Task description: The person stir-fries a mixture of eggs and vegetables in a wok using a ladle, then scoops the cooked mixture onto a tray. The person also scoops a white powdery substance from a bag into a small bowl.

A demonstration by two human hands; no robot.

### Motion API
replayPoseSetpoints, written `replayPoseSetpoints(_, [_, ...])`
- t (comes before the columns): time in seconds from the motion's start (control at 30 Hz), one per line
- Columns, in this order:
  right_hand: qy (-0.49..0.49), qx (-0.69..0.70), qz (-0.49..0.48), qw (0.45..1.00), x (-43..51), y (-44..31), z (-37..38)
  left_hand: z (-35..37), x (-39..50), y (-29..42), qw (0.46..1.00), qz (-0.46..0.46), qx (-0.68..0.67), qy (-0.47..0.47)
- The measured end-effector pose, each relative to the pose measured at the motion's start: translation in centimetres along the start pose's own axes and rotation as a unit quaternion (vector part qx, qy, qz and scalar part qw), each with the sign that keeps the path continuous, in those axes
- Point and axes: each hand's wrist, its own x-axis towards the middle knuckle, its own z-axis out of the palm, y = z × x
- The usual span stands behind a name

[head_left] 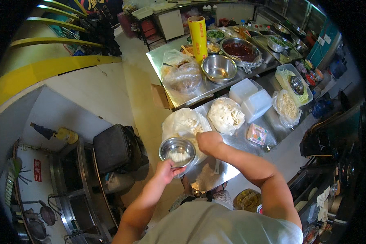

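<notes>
My left hand (167, 171) grips the near rim of a small stainless steel bowl (163, 151) with some white food (178, 156) in it. The bowl is held over the near edge of a large open plastic bag (171, 123) of pale, crumbly or shredded food (192, 123). At the bag's right side is my right hand (208, 142), its fingers curled and partly hidden; whether it holds something cannot be told. Just behind it stands a plastic bag of white sliced pieces (229, 117). A pale utensil handle (217, 167) lies on the steel table (201, 177) in front.
Translucent plastic tubs (256, 105), a small patterned package (257, 134) and a bag of noodle-like strands (287, 106) sit to the right. On the rear steel table (178, 99) stand an empty steel bowl (219, 69), a yellow roll (197, 39) and a basin of dark red sauce (241, 50).
</notes>
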Motion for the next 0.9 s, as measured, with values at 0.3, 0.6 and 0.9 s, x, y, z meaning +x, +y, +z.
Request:
replayPoseSetpoints(0.3, [0.097, 0.233, 0.166, 0.953, 11.1, 0.1, 7.6, -5.7, -4.1, -4.5, 0.996, 0.020, -0.055, 0.070])
replayPoseSetpoints(0.6, [-0.021, 0.010, -0.090, 0.996, 8.9, 2.8, 8.9, -5.9, -8.0, -5.0, 0.997, 0.036, -0.073, 0.013])
replayPoseSetpoints(0.9, [-0.150, 0.254, -0.072, 0.953, 11.2, -1.9, 9.0, -4.2, -8.4, -3.6, 0.996, -0.022, -0.080, -0.034])
